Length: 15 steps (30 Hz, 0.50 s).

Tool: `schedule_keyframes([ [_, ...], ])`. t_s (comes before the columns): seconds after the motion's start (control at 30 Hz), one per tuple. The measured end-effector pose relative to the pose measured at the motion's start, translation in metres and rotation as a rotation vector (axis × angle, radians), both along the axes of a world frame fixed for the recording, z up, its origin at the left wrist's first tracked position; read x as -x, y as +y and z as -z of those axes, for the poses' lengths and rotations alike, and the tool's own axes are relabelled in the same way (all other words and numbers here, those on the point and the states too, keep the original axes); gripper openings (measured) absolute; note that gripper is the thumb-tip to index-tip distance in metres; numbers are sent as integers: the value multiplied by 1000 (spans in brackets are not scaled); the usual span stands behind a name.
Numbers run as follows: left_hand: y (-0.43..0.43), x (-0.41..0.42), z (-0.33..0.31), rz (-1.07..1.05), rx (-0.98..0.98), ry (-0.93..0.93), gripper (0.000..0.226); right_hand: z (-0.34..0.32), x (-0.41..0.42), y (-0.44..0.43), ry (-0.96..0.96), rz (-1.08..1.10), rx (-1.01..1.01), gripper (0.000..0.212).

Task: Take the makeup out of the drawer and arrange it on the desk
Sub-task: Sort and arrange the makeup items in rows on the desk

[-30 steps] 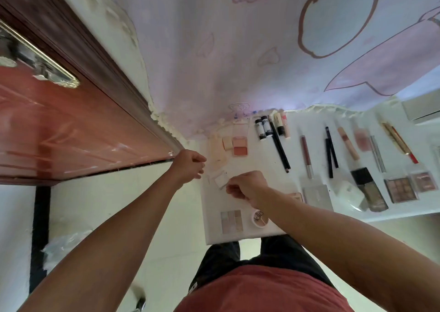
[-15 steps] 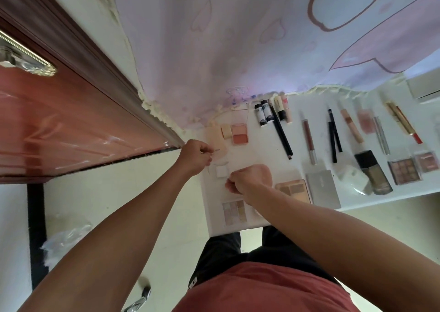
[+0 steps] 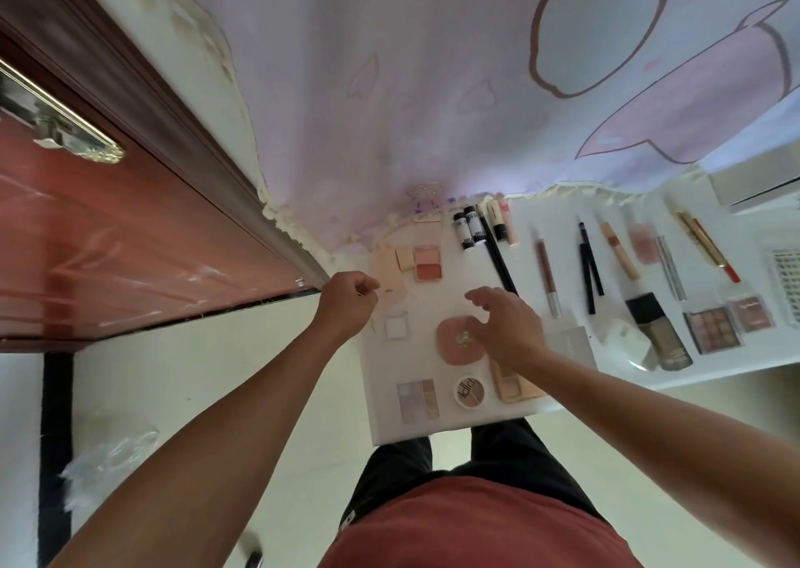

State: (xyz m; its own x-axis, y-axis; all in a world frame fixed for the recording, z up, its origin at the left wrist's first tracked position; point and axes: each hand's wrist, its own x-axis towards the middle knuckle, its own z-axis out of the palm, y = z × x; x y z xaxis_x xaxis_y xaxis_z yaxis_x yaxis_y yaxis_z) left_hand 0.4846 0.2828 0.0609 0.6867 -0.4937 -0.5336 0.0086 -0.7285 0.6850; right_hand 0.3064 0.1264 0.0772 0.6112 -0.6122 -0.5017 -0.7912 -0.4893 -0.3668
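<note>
Arranging is under way: the right hand (image 3: 508,329), grip wide, is hovering over the pink compact (image 3: 454,344) lying on the desk (image 3: 435,303). The left hand (image 3: 346,303) is sitting curled, contents indeterminable. Next move is probably calling for aligning the compact.

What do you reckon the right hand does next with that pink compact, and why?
Most likely the right hand lifts away and leaves the pink compact where it is. The fingers are spread and loose over it, not curled round it, and the compact already lies flat on the desk, apart from the white square palette beside it.
</note>
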Motion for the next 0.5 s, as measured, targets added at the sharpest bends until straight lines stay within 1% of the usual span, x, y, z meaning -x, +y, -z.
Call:
schedule_keyframes([
  [0.03,0,2,-2,-14,13,-9,19,1,5,-6,69,-95,36,49],
  [0.1,-1,6,-6,-36,31,-16,17,7,10,-10,194,-202,34,65],
  [0.2,-1,12,-10,-67,48,-16,17,16,10,-8,252,-273,21,73],
  [0.27,-1,16,-12,-76,57,-16,17,20,7,-8,249,-304,1,73],
  [0.33,0,18,-15,-79,61,-15,17,23,3,-11,242,-308,-53,65],
  [0.43,2,22,-18,-75,59,-7,17,30,2,-15,196,-235,-158,54],
  [0.5,3,23,-19,-74,55,-12,16,33,1,-17,170,-211,-167,50],
])
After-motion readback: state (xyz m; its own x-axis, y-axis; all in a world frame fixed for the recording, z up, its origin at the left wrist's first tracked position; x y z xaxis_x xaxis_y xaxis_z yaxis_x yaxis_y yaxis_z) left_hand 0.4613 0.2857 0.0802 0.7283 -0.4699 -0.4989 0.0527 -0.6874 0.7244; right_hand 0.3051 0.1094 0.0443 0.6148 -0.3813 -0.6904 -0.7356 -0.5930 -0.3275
